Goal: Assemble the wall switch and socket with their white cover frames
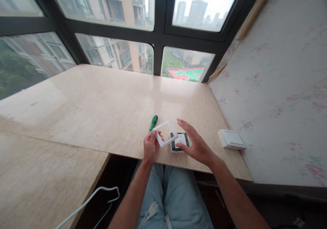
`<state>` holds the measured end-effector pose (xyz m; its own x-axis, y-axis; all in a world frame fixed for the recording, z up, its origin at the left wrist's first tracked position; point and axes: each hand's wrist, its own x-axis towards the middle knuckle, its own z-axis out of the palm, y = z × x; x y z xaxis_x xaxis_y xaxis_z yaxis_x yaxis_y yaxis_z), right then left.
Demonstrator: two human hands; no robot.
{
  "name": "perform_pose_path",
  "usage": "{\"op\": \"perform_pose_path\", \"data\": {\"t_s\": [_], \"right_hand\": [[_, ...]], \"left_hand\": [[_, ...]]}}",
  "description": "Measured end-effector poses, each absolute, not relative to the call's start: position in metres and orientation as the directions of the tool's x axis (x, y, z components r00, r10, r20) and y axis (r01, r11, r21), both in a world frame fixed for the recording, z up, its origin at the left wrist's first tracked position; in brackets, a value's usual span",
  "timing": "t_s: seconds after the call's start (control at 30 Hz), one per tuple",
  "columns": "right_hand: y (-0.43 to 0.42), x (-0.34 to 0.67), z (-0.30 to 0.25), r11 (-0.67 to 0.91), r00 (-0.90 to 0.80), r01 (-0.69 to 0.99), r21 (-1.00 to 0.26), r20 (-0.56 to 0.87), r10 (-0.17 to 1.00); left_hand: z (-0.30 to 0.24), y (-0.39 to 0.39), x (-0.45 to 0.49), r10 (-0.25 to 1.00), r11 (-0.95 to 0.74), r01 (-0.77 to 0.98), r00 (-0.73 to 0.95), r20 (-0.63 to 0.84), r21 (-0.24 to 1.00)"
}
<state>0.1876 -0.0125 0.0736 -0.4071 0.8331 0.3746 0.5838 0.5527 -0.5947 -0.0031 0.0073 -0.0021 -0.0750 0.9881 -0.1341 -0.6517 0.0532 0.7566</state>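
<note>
My left hand (151, 146) grips a white square frame, like a switch cover plate (168, 142), by its left side, tilted above the sill. Close by on the right, my right hand (194, 143) has its thumb and fingers spread apart, with nothing between them. Below the frame and partly behind my right thumb sits a wall switch (181, 139) with a white middle and dark grey surround, on a white box. A green screwdriver handle (153, 122) lies just beyond my left hand; its shaft cannot be made out.
Another white switch on a box (232, 139) stands at the right, against the floral wall (276, 120). The stone sill (89, 109) ends in front of my lap. A white cable (88, 201) hangs at the lower left. Dark-framed windows (159, 38) rise behind.
</note>
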Motion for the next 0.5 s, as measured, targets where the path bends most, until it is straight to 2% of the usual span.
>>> {"op": "perform_pose_path", "data": {"t_s": [0.2,0.5], "right_hand": [[-0.0046,0.1920,0.0709,0.586,-0.587,0.541,-0.603,0.229,0.777],[-0.0057,0.1990,0.0649,0.585,-0.604,0.575,-0.573,0.186,0.775]], "left_hand": [[0.0007,0.0076,-0.0081,0.977,0.210,-0.613,0.104,-0.186,0.762],[0.0018,0.0045,-0.0121,0.955,0.280,-0.535,0.238,-0.176,0.797]]}}
